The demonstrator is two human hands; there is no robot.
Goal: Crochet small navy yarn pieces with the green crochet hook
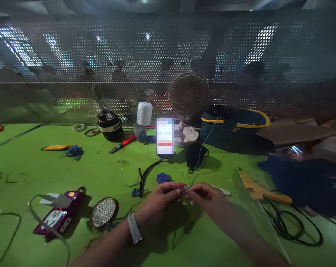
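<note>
My left hand (166, 194) and my right hand (208, 196) meet low in the middle, fingertips pinched together. Between them sits a small yarn piece (185, 191), too blurred to make out its shape. A pale blue yarn strand (207, 139) runs from the basket rim down past a dark round bundle (196, 156) toward my fingers. Beyond my right hand a white handle (224, 191) pokes out; whether I hold it or it lies on the table is unclear. A coiled blue yarn rosette (163, 178) lies just past my left hand.
On the green table (101, 174) a lit phone (165, 136) stands before a fan (188, 94). A dark blue basket (231, 129) is behind, right. A yellow glue gun (260, 191) with a looped cable lies right. A purple power strip (62, 213) and round studded object (103, 212) lie left.
</note>
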